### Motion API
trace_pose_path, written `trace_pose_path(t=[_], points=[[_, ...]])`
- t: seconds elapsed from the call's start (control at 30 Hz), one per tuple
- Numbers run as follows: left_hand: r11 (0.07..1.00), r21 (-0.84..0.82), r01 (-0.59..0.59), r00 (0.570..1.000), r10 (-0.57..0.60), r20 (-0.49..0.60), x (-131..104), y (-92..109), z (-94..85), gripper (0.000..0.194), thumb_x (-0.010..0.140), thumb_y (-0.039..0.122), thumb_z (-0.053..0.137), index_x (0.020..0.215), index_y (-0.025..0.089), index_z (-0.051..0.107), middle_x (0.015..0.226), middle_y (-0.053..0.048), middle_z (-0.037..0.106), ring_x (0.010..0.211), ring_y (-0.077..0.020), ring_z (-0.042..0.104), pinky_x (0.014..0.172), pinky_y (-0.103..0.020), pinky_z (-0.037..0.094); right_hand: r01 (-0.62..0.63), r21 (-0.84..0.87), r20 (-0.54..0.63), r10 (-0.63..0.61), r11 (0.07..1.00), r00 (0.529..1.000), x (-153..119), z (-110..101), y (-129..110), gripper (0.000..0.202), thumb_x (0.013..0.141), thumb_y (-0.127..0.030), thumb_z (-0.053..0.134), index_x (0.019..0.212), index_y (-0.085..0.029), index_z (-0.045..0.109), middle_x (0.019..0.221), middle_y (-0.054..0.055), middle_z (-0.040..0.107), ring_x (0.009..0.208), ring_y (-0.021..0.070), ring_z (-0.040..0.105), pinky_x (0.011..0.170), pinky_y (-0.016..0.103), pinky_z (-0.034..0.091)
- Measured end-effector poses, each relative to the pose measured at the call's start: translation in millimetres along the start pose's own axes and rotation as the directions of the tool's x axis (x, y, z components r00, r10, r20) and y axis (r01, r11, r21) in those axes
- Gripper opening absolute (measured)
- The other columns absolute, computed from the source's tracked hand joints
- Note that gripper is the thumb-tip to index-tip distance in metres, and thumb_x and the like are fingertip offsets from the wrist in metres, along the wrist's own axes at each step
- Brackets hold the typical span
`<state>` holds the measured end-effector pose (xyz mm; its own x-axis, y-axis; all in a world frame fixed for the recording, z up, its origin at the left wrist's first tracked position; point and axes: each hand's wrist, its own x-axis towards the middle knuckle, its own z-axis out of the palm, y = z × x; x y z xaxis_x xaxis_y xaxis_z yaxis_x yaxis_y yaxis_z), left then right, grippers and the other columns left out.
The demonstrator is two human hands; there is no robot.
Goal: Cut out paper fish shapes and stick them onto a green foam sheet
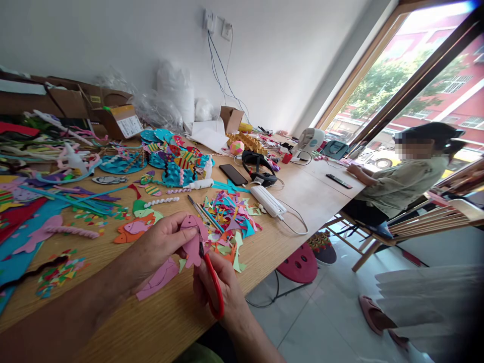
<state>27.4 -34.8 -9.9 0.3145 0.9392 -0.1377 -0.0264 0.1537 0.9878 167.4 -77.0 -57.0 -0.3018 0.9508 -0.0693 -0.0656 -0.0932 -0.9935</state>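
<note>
Between thumb and fingers, my left hand point(172, 233) grips a pink paper fish point(191, 247) with a drawn eye and gill line. My right hand point(223, 282) is closed round the red handles of a pair of scissors point(215, 292), whose dark blades meet the fish's right edge. Below my left wrist, a pink paper sheet point(161, 278) with a drawn outline lies on the table. Orange, green and pink paper fish point(140, 227) rest just beyond my left hand. A heap of coloured paper scraps point(236, 212) lies past my right hand, with pens point(198, 209) beside it.
Blue fish crafts point(177, 171), glue bottles point(200, 184), a black phone point(233, 175), a headset point(259, 166) and a white power strip point(268, 201) stand farther back on the wooden table point(298, 186). Pipe cleaners point(64, 136) crowd the left. A person point(404, 181) sits at the far right.
</note>
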Motion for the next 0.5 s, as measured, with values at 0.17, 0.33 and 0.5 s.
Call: trace_pose_path(t=[0.17, 0.33, 0.5], points=[[1.000, -0.015, -0.005, 1.000, 0.006, 0.008, 0.2, -2.8, -1.3, 0.022, 0.074, 0.040, 0.064, 0.079, 0.018, 0.060, 0.058, 0.003, 0.061, 0.051, -0.0122, 0.055, 0.048, -0.022, 0.036, -0.004, 0.012, -0.008, 0.004, 1.000, 1.000, -0.1, 0.1, 1.1, 0.055, 0.078, -0.071, 0.048, 0.062, -0.018, 0.047, 0.047, -0.006, 0.040, 0.040, 0.0059, 0.035, 0.038, 0.018, 0.025], [1.000, -0.029, -0.007, 1.000, 0.008, 0.024, 0.6, -3.8, -1.3, 0.019, 0.075, 0.037, 0.062, 0.077, 0.018, 0.059, 0.055, 0.004, 0.061, 0.048, -0.0111, 0.054, 0.047, -0.021, 0.035, 0.003, 0.022, -0.018, -0.002, 1.000, 1.000, 0.2, 0.5, 2.9, 0.047, 0.081, -0.062, 0.052, 0.064, -0.019, 0.045, 0.047, -0.006, 0.040, 0.040, 0.0057, 0.034, 0.039, 0.018, 0.026], [0.999, -0.042, -0.017, 0.999, 0.019, 0.042, -0.4, -2.7, -0.9, 0.017, 0.077, 0.035, 0.061, 0.077, 0.018, 0.058, 0.054, 0.004, 0.060, 0.048, -0.0105, 0.054, 0.049, -0.021, 0.038, 0.017, 0.032, -0.012, -0.016, 0.999, 1.000, 0.1, 0.0, 4.5, 0.048, 0.080, -0.063, 0.052, 0.063, -0.020, 0.042, 0.047, -0.007, 0.039, 0.040, 0.0056, 0.034, 0.039, 0.017, 0.027]])
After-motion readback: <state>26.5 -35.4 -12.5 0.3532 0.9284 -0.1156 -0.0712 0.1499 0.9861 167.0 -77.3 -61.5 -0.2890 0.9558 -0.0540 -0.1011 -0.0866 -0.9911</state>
